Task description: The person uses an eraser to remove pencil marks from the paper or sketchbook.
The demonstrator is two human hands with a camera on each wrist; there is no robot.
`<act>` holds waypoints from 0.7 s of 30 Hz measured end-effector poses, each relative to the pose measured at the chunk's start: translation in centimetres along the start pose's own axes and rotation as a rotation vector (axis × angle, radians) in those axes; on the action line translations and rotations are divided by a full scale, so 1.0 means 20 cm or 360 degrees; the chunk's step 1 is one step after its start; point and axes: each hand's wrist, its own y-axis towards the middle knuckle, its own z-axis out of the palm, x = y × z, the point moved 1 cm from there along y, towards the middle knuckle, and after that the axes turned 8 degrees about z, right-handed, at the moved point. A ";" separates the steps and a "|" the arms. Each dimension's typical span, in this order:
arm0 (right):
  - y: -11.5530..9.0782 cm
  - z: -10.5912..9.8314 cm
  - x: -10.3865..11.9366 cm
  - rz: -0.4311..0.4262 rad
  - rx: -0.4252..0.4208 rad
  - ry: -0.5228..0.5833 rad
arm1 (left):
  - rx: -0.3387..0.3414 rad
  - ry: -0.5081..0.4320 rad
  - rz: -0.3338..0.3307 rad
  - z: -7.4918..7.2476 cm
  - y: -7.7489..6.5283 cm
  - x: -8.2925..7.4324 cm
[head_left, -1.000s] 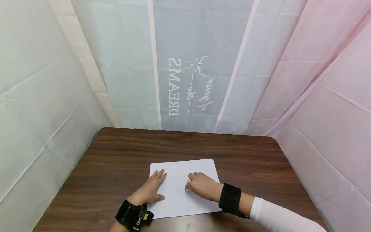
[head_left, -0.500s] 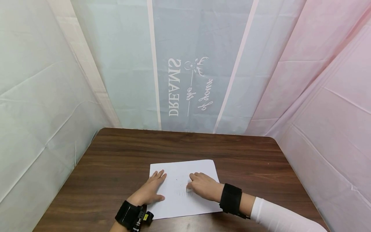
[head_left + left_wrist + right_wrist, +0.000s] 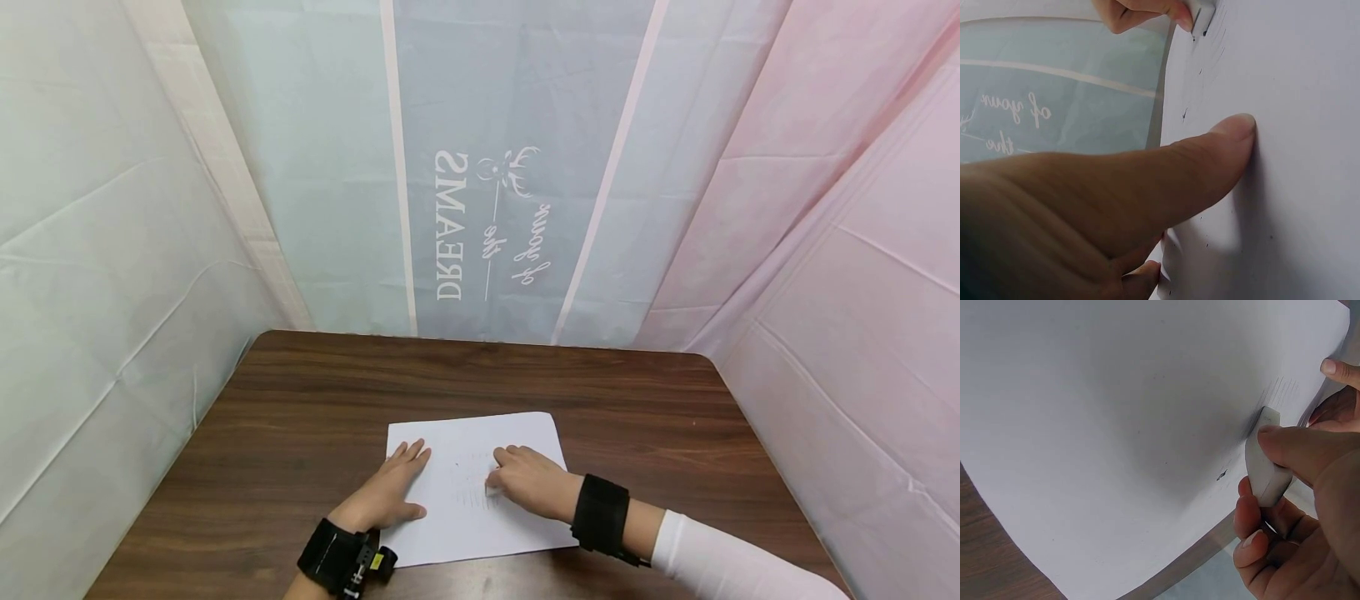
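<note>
Right wrist view: white block [image 3: 1263, 472] right of centre, end against the paper [image 3: 1035, 412], next to thin dark strokes [image 3: 1282, 390]. Right hand [image 3: 532, 483] pinches it, thumb on one face, fingers curled behind. Head view: paper at lower centre, block near its middle. Left hand [image 3: 386, 492] rests on paper's left side, fingers spread, nothing gripped. Brown table [image 3: 315, 400] underneath; printed cloth backdrop [image 3: 337, 167] fills upper frame. Black band [image 3: 597, 514] on right wrist.
</note>
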 end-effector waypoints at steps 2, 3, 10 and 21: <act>0.00 0.00 0.00 0.0002 0.0003 -0.0003 | 0.0002 0.0001 -0.0002 0.00 0.00 0.00; 0.00 0.00 0.00 0.0001 0.0004 -0.0006 | 0.0004 0.0002 -0.0002 0.00 0.00 0.00; -0.01 0.00 -0.01 -0.0002 0.0001 -0.0022 | 0.0008 0.0006 0.0001 0.00 0.00 0.00; -0.02 0.00 -0.02 0.0002 0.0001 -0.0006 | 0.0000 -0.0005 0.0002 -0.01 -0.01 -0.01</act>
